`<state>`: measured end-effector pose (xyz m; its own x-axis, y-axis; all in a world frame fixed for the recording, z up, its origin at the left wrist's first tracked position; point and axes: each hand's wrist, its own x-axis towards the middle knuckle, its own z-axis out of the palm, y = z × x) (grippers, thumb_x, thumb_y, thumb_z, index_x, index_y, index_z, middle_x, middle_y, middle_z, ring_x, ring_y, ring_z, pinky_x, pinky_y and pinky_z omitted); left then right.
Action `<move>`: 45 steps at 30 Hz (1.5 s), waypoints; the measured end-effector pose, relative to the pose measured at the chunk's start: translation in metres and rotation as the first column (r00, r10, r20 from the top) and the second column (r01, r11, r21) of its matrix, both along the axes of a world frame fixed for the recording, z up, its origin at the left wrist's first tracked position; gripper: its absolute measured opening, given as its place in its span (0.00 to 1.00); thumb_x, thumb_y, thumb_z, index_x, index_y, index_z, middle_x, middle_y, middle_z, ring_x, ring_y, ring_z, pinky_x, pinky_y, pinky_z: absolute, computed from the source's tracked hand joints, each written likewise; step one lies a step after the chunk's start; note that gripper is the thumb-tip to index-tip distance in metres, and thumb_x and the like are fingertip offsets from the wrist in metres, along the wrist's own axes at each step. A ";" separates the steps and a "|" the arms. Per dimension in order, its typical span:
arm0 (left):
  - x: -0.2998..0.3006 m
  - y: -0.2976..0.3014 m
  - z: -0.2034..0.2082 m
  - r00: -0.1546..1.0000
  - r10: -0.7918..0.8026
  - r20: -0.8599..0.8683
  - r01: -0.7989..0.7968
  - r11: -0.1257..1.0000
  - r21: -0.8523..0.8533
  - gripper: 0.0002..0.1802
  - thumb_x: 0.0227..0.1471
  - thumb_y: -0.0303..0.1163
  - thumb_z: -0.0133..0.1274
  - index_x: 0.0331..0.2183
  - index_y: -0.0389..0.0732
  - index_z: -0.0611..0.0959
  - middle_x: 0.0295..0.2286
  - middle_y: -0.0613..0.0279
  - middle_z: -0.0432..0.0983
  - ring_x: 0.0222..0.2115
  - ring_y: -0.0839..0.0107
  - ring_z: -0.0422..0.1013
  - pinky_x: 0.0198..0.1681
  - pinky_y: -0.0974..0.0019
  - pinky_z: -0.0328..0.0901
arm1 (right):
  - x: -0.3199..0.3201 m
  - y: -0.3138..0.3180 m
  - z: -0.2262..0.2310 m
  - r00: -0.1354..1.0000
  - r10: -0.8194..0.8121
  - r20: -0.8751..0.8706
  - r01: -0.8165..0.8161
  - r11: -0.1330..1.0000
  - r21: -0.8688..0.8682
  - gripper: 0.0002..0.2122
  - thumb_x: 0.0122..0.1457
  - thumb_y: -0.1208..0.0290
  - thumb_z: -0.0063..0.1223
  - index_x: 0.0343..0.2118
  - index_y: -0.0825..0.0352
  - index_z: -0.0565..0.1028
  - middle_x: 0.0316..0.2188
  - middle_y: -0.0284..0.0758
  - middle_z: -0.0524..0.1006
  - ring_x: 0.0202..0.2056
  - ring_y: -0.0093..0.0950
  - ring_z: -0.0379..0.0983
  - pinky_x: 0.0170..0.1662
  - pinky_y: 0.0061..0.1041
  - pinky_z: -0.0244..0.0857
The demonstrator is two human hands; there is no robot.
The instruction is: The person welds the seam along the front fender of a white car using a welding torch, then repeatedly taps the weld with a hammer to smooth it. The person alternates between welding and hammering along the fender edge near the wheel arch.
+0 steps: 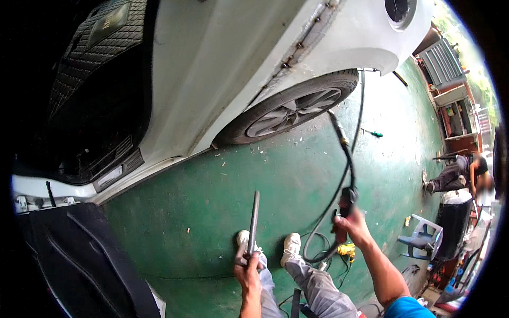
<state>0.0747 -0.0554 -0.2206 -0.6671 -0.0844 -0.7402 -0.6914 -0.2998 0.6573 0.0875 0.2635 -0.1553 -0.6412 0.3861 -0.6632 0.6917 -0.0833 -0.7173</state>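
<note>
My left hand [248, 269] is closed around the lower end of a grey metal rod [254, 220], which stands nearly upright over the green floor [212, 201]. My right hand [351, 225] grips the black handle of a hose-fed tool [347, 199]. Its long curved neck rises to a brass-coloured tip [339, 130] close to the rear wheel [297, 108] of a white car [228, 58]. A black hose [323, 225] loops down from the handle to the floor by my white shoes [291, 248].
The car's open doorway with a black floor mat [101, 32] is at the left, and a dark door panel [85, 259] at the lower left. A yellow object [346, 250] and a grey plastic chair [424, 238] stand at the right. A person [456, 175] crouches beyond. A green-handled screwdriver [374, 132] lies on the floor.
</note>
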 end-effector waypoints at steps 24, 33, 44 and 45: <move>-0.052 0.126 0.140 0.576 -0.508 -0.640 0.029 0.796 -0.605 0.33 0.56 0.22 0.52 0.61 0.22 0.63 0.34 0.47 0.75 0.26 0.66 0.73 0.32 0.64 0.70 | 0.091 -0.012 0.053 0.974 -0.220 -0.063 0.216 0.975 -0.057 0.28 0.48 0.82 0.68 0.54 0.75 0.72 0.34 0.31 0.77 0.32 0.20 0.74 0.39 0.23 0.69; -0.050 0.135 0.137 0.585 -0.539 -0.606 0.019 0.757 -0.654 0.33 0.56 0.21 0.52 0.61 0.22 0.63 0.38 0.44 0.74 0.28 0.65 0.73 0.33 0.63 0.71 | 0.094 -0.008 0.051 0.971 -0.236 -0.035 0.230 0.965 -0.124 0.26 0.48 0.84 0.67 0.53 0.75 0.73 0.33 0.29 0.77 0.32 0.19 0.73 0.38 0.22 0.69; -0.048 0.132 0.126 0.598 -0.529 -0.602 -0.010 0.747 -0.665 0.33 0.55 0.21 0.53 0.61 0.22 0.63 0.36 0.45 0.74 0.27 0.64 0.73 0.32 0.63 0.71 | 0.083 -0.012 0.052 0.976 -0.216 -0.037 0.210 0.969 -0.129 0.26 0.48 0.84 0.66 0.53 0.75 0.73 0.31 0.29 0.76 0.29 0.19 0.73 0.35 0.22 0.69; -0.048 0.132 0.124 0.600 -0.534 -0.595 -0.002 0.743 -0.669 0.33 0.55 0.21 0.53 0.60 0.23 0.64 0.35 0.45 0.75 0.27 0.64 0.73 0.32 0.62 0.71 | 0.080 -0.013 0.054 0.975 -0.219 -0.035 0.212 0.968 -0.137 0.26 0.48 0.84 0.66 0.53 0.75 0.73 0.30 0.30 0.76 0.29 0.19 0.73 0.34 0.22 0.69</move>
<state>0.0267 0.0763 -0.0964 -0.9922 -0.0045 0.1243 0.1115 0.4117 0.9045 0.1677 0.2502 -0.1016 -0.5853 0.4304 -0.6871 0.6114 -0.3223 -0.7227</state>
